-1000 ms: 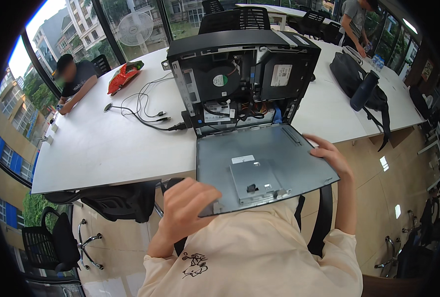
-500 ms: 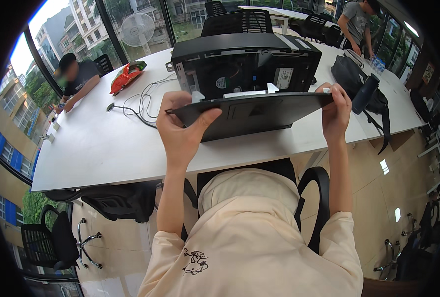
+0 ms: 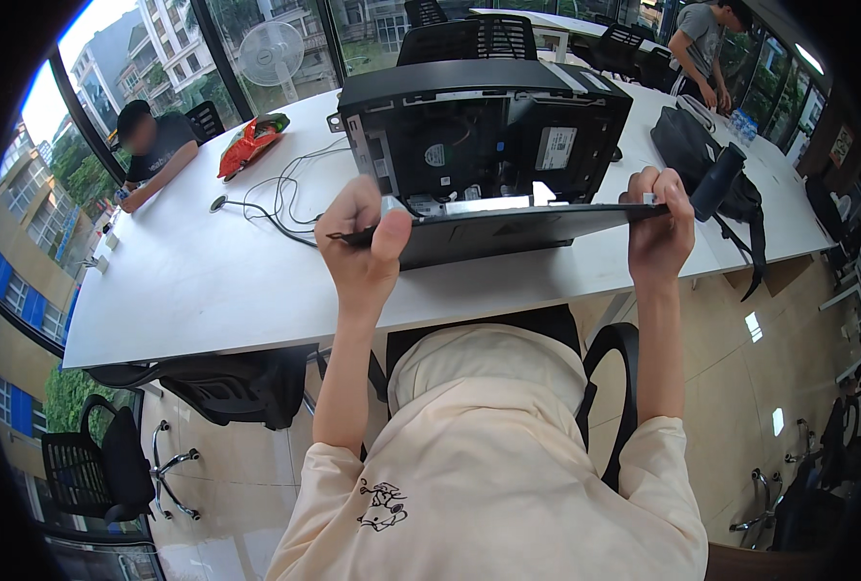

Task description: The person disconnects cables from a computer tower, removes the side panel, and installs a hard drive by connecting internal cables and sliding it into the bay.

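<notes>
A black computer case (image 3: 484, 82) lies on the white table in front of me, its inside partly showing toward me with a fan, a white label and metal parts. Across its near side I hold a flat black side panel (image 3: 508, 232), tilted so its upper edge leans toward me. My left hand (image 3: 363, 237) grips the panel's left end, thumb on the near face and fingers curled behind. At the right end, my right hand (image 3: 661, 223) pinches the corner, most fingertips hidden behind it. The panel's lower edge is close to the case; whether they touch is unclear.
A black cable (image 3: 280, 198) trails left of the case, near a red and green bag (image 3: 251, 145). To the right lie a black backpack (image 3: 687, 145) and a dark bottle (image 3: 719, 182). One person (image 3: 154, 145) sits far left; another (image 3: 707, 48) stands far right.
Both hands have lowered the panel's upper edge, tipping it flatter, so more of the case's inside shows above it. The left thumb has shifted on the panel.
</notes>
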Action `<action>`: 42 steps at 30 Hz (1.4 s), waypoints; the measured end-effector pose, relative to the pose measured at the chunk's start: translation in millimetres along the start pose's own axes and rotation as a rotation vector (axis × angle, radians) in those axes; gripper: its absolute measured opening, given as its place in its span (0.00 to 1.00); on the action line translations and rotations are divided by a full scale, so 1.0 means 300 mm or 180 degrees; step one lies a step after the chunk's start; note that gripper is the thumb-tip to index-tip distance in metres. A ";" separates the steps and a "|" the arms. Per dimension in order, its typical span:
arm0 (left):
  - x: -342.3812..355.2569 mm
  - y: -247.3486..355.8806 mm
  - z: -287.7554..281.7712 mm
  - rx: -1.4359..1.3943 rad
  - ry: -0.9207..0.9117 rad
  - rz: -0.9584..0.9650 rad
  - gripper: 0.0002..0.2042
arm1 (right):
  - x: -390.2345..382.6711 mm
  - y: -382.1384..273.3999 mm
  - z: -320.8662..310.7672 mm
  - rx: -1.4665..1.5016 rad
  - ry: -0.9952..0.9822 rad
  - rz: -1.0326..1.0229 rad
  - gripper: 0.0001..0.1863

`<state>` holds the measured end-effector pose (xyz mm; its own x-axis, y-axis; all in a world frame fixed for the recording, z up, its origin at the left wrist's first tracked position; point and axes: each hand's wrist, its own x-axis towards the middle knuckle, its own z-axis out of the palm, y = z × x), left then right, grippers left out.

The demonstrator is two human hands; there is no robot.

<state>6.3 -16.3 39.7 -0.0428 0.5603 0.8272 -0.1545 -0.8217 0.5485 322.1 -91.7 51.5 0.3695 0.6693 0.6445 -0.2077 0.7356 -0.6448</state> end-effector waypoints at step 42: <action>-0.098 0.051 -0.026 -0.0164 -0.0520 -0.0320 0.30 | -0.083 -0.007 -0.042 -0.0230 -0.0154 -0.0101 0.21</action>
<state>-2.6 -44.4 22.7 0.1356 0.6115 0.7796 -0.2003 -0.7537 0.6260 324.7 -111.4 31.6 0.3303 0.6514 0.6831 -0.1300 0.7482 -0.6506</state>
